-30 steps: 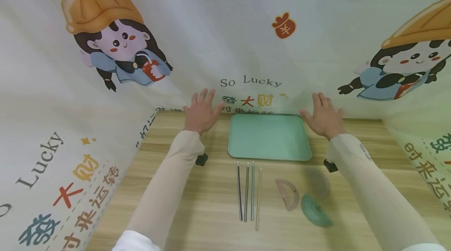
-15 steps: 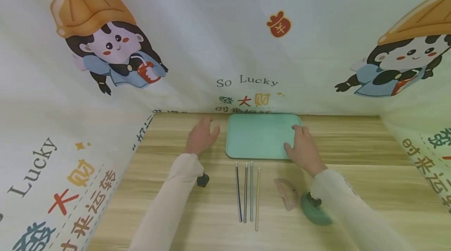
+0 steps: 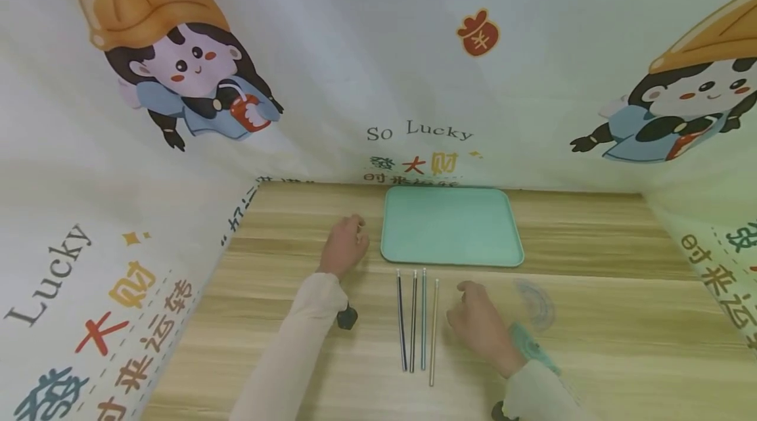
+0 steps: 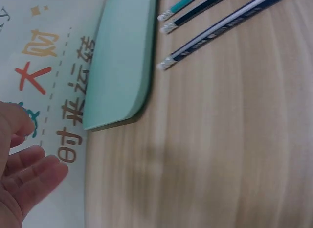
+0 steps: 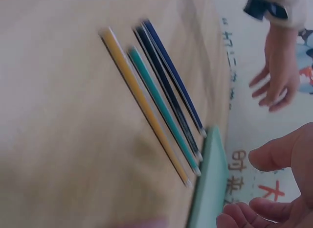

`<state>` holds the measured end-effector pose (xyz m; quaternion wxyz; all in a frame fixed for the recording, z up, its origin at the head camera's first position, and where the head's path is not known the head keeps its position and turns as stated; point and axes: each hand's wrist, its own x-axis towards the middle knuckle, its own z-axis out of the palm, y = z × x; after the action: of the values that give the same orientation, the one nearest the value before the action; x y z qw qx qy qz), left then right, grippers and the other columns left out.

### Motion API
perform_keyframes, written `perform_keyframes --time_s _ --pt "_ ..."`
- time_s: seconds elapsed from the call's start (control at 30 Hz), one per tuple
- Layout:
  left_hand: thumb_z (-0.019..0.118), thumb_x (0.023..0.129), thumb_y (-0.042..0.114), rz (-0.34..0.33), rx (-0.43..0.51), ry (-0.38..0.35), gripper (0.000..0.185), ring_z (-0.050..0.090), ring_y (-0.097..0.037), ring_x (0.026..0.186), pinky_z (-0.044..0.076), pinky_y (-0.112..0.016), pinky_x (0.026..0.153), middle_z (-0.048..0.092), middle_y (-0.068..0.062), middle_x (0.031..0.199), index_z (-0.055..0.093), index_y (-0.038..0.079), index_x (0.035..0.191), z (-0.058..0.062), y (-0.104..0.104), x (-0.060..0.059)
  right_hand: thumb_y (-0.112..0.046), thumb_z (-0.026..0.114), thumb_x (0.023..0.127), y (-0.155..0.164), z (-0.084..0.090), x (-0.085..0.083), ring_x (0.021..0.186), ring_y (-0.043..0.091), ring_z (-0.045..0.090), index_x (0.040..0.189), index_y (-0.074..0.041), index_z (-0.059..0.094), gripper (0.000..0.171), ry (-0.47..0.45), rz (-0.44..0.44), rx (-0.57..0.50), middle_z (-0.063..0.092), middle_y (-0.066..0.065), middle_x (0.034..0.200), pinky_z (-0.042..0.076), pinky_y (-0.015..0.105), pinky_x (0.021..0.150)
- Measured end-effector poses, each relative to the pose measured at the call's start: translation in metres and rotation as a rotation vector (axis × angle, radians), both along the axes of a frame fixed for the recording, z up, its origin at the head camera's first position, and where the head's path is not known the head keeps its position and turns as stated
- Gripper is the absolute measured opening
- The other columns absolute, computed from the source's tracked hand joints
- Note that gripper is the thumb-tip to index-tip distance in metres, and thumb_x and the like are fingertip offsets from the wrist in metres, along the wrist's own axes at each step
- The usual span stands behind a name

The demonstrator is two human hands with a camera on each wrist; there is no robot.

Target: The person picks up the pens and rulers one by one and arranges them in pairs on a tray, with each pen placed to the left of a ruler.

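Note:
Several pencils lie side by side in front of the mint tray (image 3: 451, 227): dark blue (image 3: 402, 319), black (image 3: 412, 319), teal (image 3: 423, 319) and yellow (image 3: 434, 332). My right hand (image 3: 476, 322) hovers just right of the yellow pencil, fingers loosely bent and holding nothing. In the right wrist view its fingers (image 5: 274, 189) hang near the pencil tips (image 5: 188, 176) and the tray's edge (image 5: 208, 189). My left hand (image 3: 345, 247) rests on the wood left of the tray, loosely curled and empty; its fingers (image 4: 27, 174) show beside the tray's corner (image 4: 122, 66).
A clear protractor (image 3: 535, 303) lies right of my right hand. A green protractor (image 3: 532, 345) peeks out beside the right wrist. Printed cloth walls (image 3: 378, 79) close in the wooden table (image 3: 591, 342) at the back and on both sides.
Both hands pulled back from the far wall. The right hand crossed the tray's corner to beside the pencils and now covers the pink protractor. The left hand's fingers curled.

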<state>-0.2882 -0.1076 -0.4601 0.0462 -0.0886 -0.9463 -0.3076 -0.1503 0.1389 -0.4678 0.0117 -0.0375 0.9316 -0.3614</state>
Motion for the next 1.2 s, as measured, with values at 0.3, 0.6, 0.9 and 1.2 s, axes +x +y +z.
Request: perform_keyframes --time_s 0.3,0.6,0.9,1.2 --pt "0.056 0.088 0.007 -0.004 0.027 0.005 0.029 0.061 -0.03 0.097 0.057 -0.041 0.08 0.062 -0.018 0.108 0.059 -0.001 0.116 -0.016 0.009 0.001 -0.006 0.064 0.08 -0.022 -0.021 0.027 0.103 0.036 0.058 0.12 0.009 0.049 0.046 0.0 0.003 0.0 0.058 0.024 0.111 0.056 0.047 0.086" --pt "0.058 0.088 0.004 0.058 0.061 0.053 0.029 0.06 -0.032 0.099 0.056 -0.042 0.086 0.059 -0.019 0.11 0.059 -0.004 0.116 -0.038 0.02 0.001 -0.008 0.06 0.081 -0.035 -0.039 0.045 0.078 0.023 0.06 0.116 0.011 0.048 0.042 -0.102 0.027 0.006 0.061 0.022 0.103 0.057 0.034 0.063" --pt "0.055 0.093 0.013 0.114 0.147 -0.066 0.034 0.054 -0.034 0.117 0.048 -0.045 0.103 0.055 -0.018 0.126 0.056 -0.001 0.124 -0.063 0.034 0.006 -0.01 0.057 0.083 -0.044 -0.043 0.059 0.044 0.01 0.047 0.119 0.009 0.046 0.041 -0.187 -0.004 -0.025 0.053 0.002 0.062 0.038 0.02 0.035" --pt "0.057 0.093 0.015 0.119 0.213 -0.063 0.041 0.05 -0.034 0.122 0.042 -0.045 0.109 0.051 -0.019 0.129 0.051 -0.001 0.131 -0.079 0.043 0.008 -0.014 0.06 0.084 -0.049 -0.051 0.068 0.042 0.009 0.046 0.119 0.014 0.046 0.047 -0.202 -0.035 -0.017 0.049 0.0 0.057 0.039 0.015 0.037"
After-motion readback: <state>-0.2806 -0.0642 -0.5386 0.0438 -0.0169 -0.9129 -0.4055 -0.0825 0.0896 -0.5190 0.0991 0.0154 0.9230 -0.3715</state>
